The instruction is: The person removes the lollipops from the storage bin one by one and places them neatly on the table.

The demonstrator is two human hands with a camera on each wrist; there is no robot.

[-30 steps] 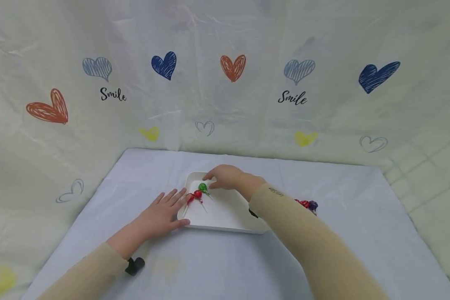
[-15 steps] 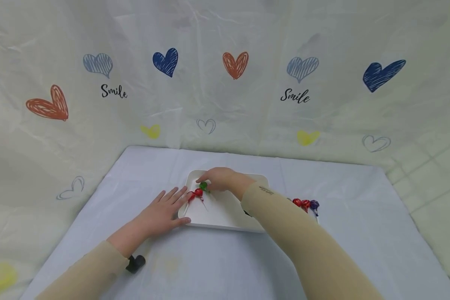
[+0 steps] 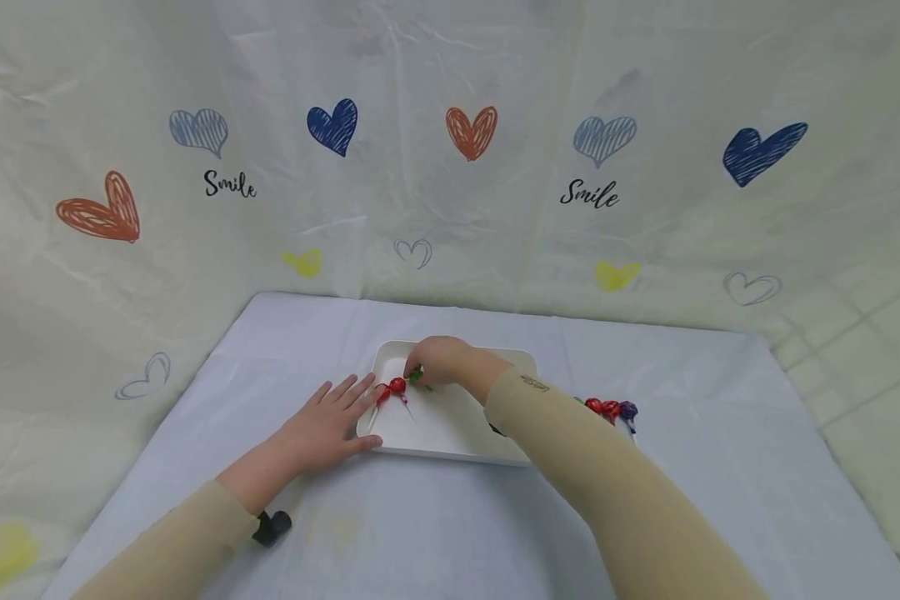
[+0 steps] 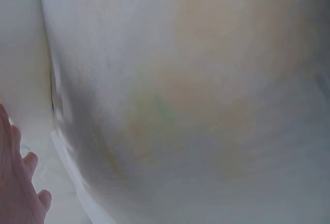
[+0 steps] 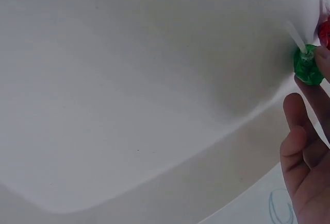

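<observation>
My right hand (image 3: 444,360) reaches into the back left part of a white tray (image 3: 457,425) and pinches a green lollipop (image 3: 416,375). In the right wrist view the green lollipop (image 5: 308,65) sits between the thumb and a finger of my right hand (image 5: 309,162), its white stick pointing away. Two red lollipops (image 3: 397,386) lie just left of it in the tray. Flat, with fingers spread, my left hand (image 3: 322,433) rests at the tray's left edge, its fingertips by the leftmost red one. The left wrist view shows part of my left hand (image 4: 18,177).
Right of the tray, partly behind my right sleeve, several lollipops lie in a row, among them red (image 3: 594,405) and purple (image 3: 628,410) ones. A white cloth (image 3: 435,533) covers the table. Behind it hangs a pale sheet with printed hearts.
My right hand moved left and down to the green lollipop, and its fingers closed on it; the lollipop has shifted slightly right. My left hand has stayed in place.
</observation>
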